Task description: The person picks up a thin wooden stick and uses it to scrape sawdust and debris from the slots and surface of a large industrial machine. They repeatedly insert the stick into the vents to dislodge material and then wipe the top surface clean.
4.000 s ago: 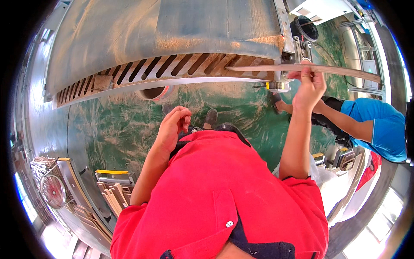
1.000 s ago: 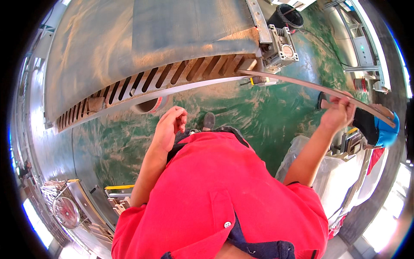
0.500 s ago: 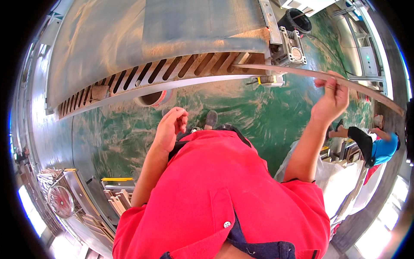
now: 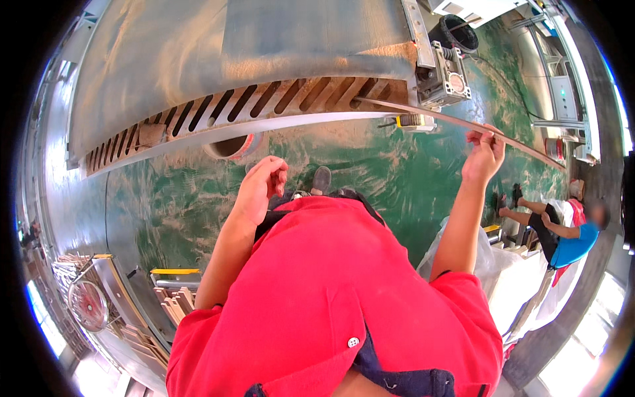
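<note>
My right hand [image 4: 486, 155] grips a long, thin wooden strip [image 4: 440, 116] near its middle. The strip's far left end lies over the right part of a slotted ledge [image 4: 251, 106], and the rest slants down to the right, past the ledge. Loosely curled in front of my body, my left hand [image 4: 261, 188] shows nothing between its fingers and touches nothing. Beyond the ledge spreads a wide grey belt surface [image 4: 297, 33] streaked with wood dust.
A round bucket [image 4: 233, 147] stands below the ledge. A gearbox-like unit [image 4: 453, 79] and a black bucket [image 4: 456, 33] are at the far right. Wooden pieces [image 4: 173, 304] stand at lower left. To the right, another person in blue [image 4: 574, 248] sits by wrapped stacks.
My right hand has moved left with the strip, whose outer end has swung left and now appears shorter. My left hand has hardly moved. The other person has become more upright.
</note>
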`<action>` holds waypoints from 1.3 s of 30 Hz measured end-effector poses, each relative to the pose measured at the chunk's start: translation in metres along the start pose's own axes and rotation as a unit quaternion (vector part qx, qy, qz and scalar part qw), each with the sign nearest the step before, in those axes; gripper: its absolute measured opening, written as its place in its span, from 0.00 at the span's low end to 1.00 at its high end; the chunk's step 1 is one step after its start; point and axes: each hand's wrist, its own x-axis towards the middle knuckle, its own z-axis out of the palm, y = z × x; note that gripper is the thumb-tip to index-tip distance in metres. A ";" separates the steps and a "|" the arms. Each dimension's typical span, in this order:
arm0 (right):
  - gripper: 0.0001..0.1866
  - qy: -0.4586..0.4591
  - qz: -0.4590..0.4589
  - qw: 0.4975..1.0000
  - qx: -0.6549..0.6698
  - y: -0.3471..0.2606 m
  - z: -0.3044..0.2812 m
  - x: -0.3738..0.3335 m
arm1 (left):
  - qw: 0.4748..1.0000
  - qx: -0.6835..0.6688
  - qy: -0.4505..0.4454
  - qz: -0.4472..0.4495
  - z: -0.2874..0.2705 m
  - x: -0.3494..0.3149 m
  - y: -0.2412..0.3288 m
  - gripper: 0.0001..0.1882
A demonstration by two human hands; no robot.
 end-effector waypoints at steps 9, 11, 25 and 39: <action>0.07 0.032 -0.119 0.992 0.017 -0.094 0.024 0.010 | 1.000 -0.005 -0.022 0.005 0.009 0.001 0.000 0.09; 0.06 0.022 -0.115 0.993 0.018 -0.091 0.046 0.004 | 1.000 -0.012 -0.013 0.006 0.005 -0.002 -0.003 0.09; 0.06 -0.086 -0.015 0.991 -0.104 -0.064 0.113 0.024 | 0.998 -0.052 0.031 0.022 -0.020 -0.013 -0.004 0.08; 0.07 -0.048 0.018 0.999 0.006 -0.004 0.081 -0.015 | 0.998 -0.050 0.023 0.009 -0.018 0.004 0.008 0.09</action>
